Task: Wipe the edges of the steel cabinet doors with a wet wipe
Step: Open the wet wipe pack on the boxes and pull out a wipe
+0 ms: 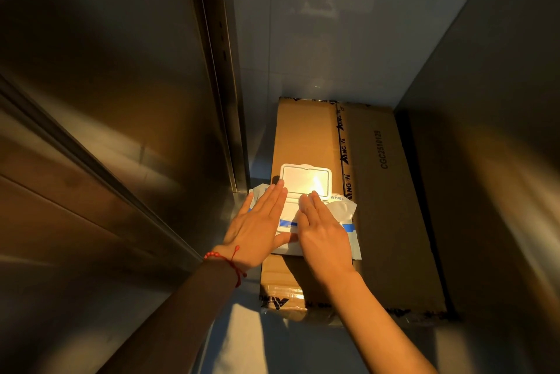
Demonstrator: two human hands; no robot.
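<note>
- Narrow gap between brushed steel cabinet door (pixel 100 76) at left and grey panel at right; warm low light
- Flattened cardboard box (pixel 378 191) on floor; black printed lettering
- Wet wipe pack (pixel 342 213) lies on the box; white with blue stripe, white plastic flip lid (pixel 306 179) standing open
- Left hand (pixel 257 222) and right hand (pixel 321 228) flat on the pack, fingers straight, gripping nothing; red bead bracelet (pixel 225 258) on left wrist

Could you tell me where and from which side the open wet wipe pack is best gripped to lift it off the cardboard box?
Probably by its two short ends, from above. The wet wipe pack lies flat on the cardboard box, soft and wide, with its lid flipped open away from the person. The left hand and right hand rest flat on it, already near each end.
</note>
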